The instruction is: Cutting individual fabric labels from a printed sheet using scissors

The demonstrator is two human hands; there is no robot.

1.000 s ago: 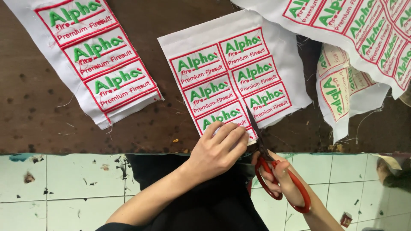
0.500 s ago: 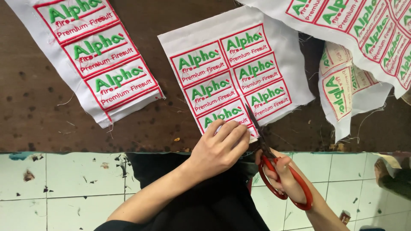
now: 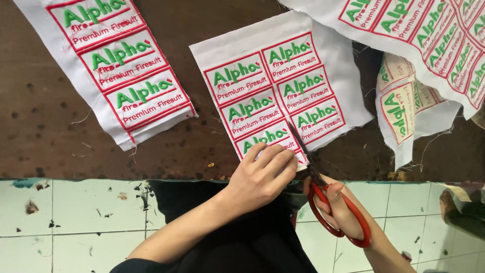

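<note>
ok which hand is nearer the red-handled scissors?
Right. The right hand grips the scissors through their red loops, below the table edge. The left hand sits just beside the blades, pressing down the white patch sheet.

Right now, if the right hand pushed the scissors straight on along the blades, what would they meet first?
The right hand points the scissors up between two columns of labels on the white sheet. They would meet that sheet's uncut fabric first, between the labels.
</note>
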